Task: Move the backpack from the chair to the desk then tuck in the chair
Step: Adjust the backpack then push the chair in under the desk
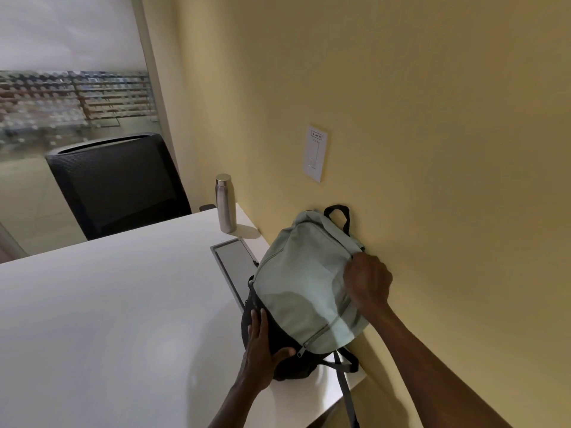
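A pale green backpack (304, 282) with a black base and black top loop rests on the white desk (123, 304), leaning against the yellow wall. My left hand (262, 350) lies flat against its black lower side, fingers spread. My right hand (367, 279) is closed on the fabric of the bag's upper right edge, next to the wall. A grey strap hangs off the desk's near edge. A black mesh-backed chair (120, 183) stands at the far side of the desk; the chair the bag came from is out of view.
A steel water bottle (225, 203) stands at the desk's far corner by the wall. A grey cable-tray cover (234, 261) is set into the desk, partly under the bag. A white notice (316, 152) hangs on the wall. Glass partition at back left.
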`<action>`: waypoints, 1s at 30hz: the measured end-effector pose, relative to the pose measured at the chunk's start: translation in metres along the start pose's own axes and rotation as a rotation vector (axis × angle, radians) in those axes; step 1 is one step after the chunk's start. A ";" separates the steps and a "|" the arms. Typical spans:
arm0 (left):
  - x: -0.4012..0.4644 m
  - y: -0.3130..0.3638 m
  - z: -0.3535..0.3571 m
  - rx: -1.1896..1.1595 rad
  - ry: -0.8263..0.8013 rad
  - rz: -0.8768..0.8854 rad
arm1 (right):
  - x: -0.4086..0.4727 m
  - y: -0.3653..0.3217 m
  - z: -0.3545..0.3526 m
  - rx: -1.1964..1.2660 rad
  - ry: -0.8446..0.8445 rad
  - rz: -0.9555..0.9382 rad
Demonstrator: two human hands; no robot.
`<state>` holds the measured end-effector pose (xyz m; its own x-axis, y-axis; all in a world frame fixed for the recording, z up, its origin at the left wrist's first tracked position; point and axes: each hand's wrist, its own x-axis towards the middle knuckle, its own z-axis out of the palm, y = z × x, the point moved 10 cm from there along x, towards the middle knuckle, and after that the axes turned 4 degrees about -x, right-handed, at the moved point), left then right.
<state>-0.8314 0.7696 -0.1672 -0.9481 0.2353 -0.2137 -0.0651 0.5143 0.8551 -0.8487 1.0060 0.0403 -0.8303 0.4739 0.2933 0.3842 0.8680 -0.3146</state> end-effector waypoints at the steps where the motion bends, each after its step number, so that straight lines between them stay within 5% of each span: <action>1: 0.000 0.001 0.000 0.004 -0.010 -0.003 | 0.005 0.004 -0.005 0.031 0.005 0.036; 11: -0.002 0.006 -0.007 0.075 -0.076 -0.006 | -0.001 -0.007 -0.017 0.076 0.024 -0.061; 19: -0.031 0.050 -0.043 0.085 0.155 0.221 | -0.061 -0.049 -0.002 0.077 -0.049 -0.405; 30: -0.121 0.060 -0.057 0.238 0.416 0.145 | -0.133 -0.032 -0.022 0.029 -0.090 -0.599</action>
<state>-0.7382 0.7247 -0.0628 -0.9890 -0.0057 0.1476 0.1035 0.6858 0.7204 -0.7419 0.9183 0.0312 -0.9303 -0.1113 0.3496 -0.1705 0.9749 -0.1432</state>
